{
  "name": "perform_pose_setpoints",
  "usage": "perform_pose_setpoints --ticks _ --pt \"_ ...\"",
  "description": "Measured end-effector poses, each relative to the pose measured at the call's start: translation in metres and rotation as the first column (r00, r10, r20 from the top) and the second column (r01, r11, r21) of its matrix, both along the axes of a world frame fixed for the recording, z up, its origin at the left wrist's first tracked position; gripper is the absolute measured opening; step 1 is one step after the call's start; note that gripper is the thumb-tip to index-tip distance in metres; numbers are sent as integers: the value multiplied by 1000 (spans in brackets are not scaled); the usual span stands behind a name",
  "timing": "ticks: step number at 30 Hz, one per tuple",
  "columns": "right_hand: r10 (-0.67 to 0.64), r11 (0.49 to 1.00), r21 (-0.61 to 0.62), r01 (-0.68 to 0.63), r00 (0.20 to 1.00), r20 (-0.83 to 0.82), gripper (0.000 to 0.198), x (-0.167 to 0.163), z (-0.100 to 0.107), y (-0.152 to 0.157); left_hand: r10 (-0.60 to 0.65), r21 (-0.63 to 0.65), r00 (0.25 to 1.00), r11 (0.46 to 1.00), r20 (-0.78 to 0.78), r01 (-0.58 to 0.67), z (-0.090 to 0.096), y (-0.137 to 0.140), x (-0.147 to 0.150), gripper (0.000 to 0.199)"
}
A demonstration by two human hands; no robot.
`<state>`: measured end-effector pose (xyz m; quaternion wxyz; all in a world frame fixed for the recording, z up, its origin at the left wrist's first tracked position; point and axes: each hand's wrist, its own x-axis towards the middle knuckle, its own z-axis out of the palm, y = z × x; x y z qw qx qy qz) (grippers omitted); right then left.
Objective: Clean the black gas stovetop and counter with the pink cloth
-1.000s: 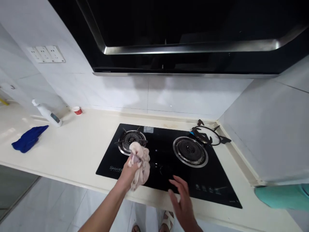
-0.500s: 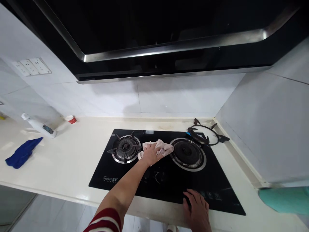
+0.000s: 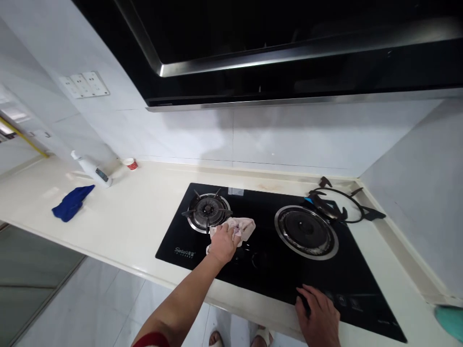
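My left hand [image 3: 223, 245] presses a crumpled whitish-pink cloth [image 3: 243, 227] on the black glass gas hob [image 3: 265, 212], fingers closed over it. The cloth lies just right of the left burner [image 3: 207, 211], near its pan support, and partly covers the control knobs. My right hand [image 3: 318, 311] rests on the hob's front edge, fingers bent and thumb apart, with the dark glass showing between them. The right burner [image 3: 306, 232] has no support on it. Its black pan support [image 3: 356, 205] lies tilted over the hob's back right corner.
A blue cloth [image 3: 73, 202], a white spray bottle [image 3: 90, 168] and a red paper cup [image 3: 130, 164] sit on the pale counter [image 3: 119, 217] at left. A black range hood [image 3: 289, 77] hangs low above. Something teal [image 3: 450, 319] lies at the right edge.
My view has turned left, so the scene sits farther right. My left hand has slid the cloth leftward and toward me, closer to the left burner. My right hand stays on the front edge.
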<state>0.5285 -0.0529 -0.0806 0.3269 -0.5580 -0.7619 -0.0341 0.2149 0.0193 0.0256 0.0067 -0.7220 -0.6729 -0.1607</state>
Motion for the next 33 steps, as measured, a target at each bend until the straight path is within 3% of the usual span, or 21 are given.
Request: perform_pose_setpoints --ticks 6,12,16,22,28,30,33 --pt "-8 1000 8 8 1000 11 37 2 -2 0 96 23 995 995 -24 -95 -10 -56 -8 30" --pt "-27 999 25 26 1000 13 37 3 -5 0 32 -13 999 999 -33 -33 -13 -100 -37 40" --pt "-9 999 31 8 999 32 37 5 -5 1 175 -14 984 984 -38 -176 -10 -110 -69 43" --pt "47 998 41 -50 997 62 33 10 -6 3 428 -56 903 902 -33 -429 -3 -103 -134 35" --pt "27 998 62 -33 996 90 31 8 -5 3 671 -91 741 737 -19 -670 4 -106 -223 36" --pt "5 998 57 -12 994 111 31 5 -2 1 694 -93 719 715 -16 -693 3 -111 -231 37" --pt "-44 999 31 40 988 147 32 1 3 -3 689 -89 725 721 -11 -687 -2 -117 -214 50"
